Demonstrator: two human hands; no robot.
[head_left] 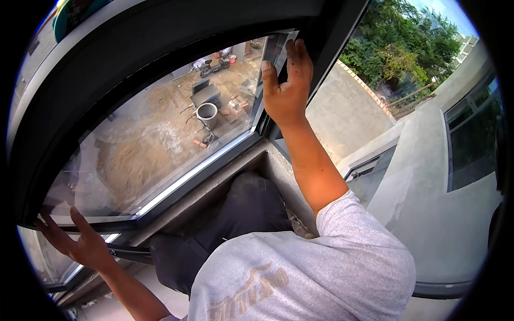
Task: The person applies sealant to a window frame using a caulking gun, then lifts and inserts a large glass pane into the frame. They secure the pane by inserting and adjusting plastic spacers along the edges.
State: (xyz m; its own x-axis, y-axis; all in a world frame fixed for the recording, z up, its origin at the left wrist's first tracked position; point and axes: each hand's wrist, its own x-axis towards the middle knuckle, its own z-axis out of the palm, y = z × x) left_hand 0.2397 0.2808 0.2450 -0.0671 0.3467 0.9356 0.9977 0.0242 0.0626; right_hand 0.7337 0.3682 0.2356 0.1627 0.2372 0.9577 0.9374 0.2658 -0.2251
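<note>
In front of me stands a large glass pane (155, 134) in a dark window frame (160, 40), whose edges bend in the head view. My right hand (289, 93) is raised against the dark upright at the pane's right side, thumb apart and fingers pointing up. Low on the left, my left hand (83, 246) reaches the frame's lower left corner with fingers stretched and spread. Neither hand wraps round anything that shows. How firmly each palm presses cannot be made out. Below the pane runs a rough masonry sill (184, 200), close to my dark-trousered legs (246, 206).
Through the glass, far below, lies a dirt yard with a round tub (206, 113), a parked scooter (214, 67) and loose bricks (233, 109). Right of me rises a grey wall (417, 176) with a dark window (471, 139). Trees (396, 59) grow beyond a paved area.
</note>
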